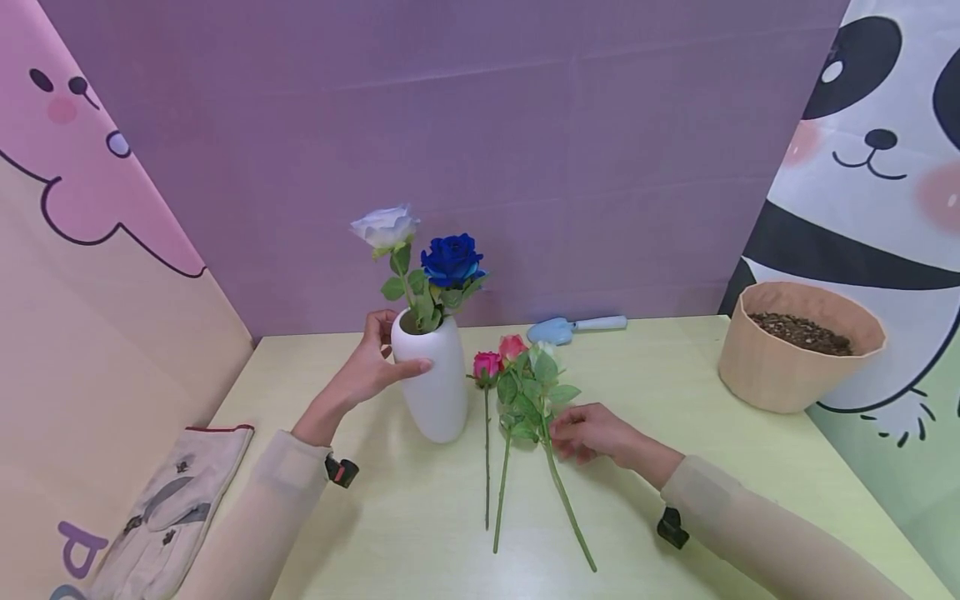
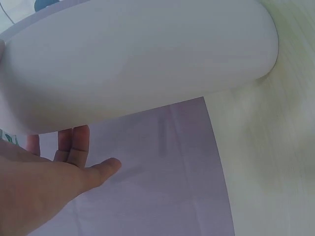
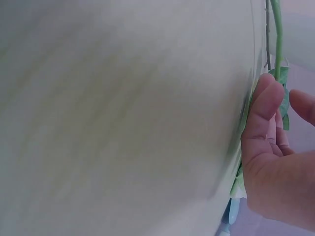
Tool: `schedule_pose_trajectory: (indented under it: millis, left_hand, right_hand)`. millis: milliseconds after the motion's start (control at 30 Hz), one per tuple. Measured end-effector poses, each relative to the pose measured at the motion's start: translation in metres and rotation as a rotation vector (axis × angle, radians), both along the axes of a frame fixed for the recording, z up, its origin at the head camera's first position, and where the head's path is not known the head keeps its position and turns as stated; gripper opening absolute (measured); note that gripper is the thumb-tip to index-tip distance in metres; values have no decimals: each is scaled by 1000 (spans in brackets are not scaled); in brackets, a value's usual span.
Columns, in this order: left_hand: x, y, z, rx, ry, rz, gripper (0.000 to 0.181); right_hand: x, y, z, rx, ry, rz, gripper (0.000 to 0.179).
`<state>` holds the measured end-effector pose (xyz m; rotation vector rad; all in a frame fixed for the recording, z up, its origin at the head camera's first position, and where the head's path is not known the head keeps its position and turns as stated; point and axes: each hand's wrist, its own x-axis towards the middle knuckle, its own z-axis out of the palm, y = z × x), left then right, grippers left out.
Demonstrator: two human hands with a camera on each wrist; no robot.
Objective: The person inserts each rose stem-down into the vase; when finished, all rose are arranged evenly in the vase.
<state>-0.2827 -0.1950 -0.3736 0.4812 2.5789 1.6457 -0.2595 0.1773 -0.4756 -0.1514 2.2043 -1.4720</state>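
Observation:
A white vase (image 1: 435,392) holding a white rose (image 1: 386,227) and a blue rose (image 1: 453,260) tilts slightly on the table. My left hand (image 1: 363,371) grips it near the mouth, thumb across the front and fingers round the far side. In the left wrist view the vase (image 2: 147,59) fills the upper part. My right hand (image 1: 592,433) is at the green stem (image 1: 566,492) of a white flower (image 1: 543,352). In the right wrist view its thumb and bent fingers stand apart beside the stem (image 3: 278,39). Left of it lie a magenta rose (image 1: 487,365) and a coral rose (image 1: 513,346).
A blue hand trowel (image 1: 555,331) lies at the table's back edge. On the right stands a tan pot (image 1: 772,367) with dark soil (image 1: 802,333). Light fabric gloves (image 1: 168,508) lie at the left edge. A purple backdrop (image 1: 525,150) rises behind the table.

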Motion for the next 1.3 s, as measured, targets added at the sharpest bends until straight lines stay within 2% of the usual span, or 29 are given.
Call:
schedule_pose_trajectory:
  millis: [333, 633, 800, 900, 1000, 1167, 1300]
  left_hand:
    - [-2, -4, -1, -2, -13, -54, 95]
    - [-3, -10, -1, 104, -81, -241, 90]
    - [-3, -11, -1, 126, -98, -285, 87]
    - [-3, -12, -1, 124, -89, -279, 87]
    - [-3, -12, -1, 101, -76, -246, 87]
    - [-2, -8, -2, 22, -43, -139, 90]
    - [-2, -4, -2, -7, -22, -75, 90]
  right_hand:
    - [0, -1, -4, -3, -4, 24, 28]
    - [3, -2, -2, -8, -22, 54, 29]
    - [3, -3, -3, -18, -32, 60, 28]
    - [3, -3, -4, -20, -34, 63, 28]
    - [3, -4, -3, -21, -34, 69, 28]
    - [2, -5, -3, -31, -37, 68, 28]
    - [2, -5, -2, -44, -38, 60, 27]
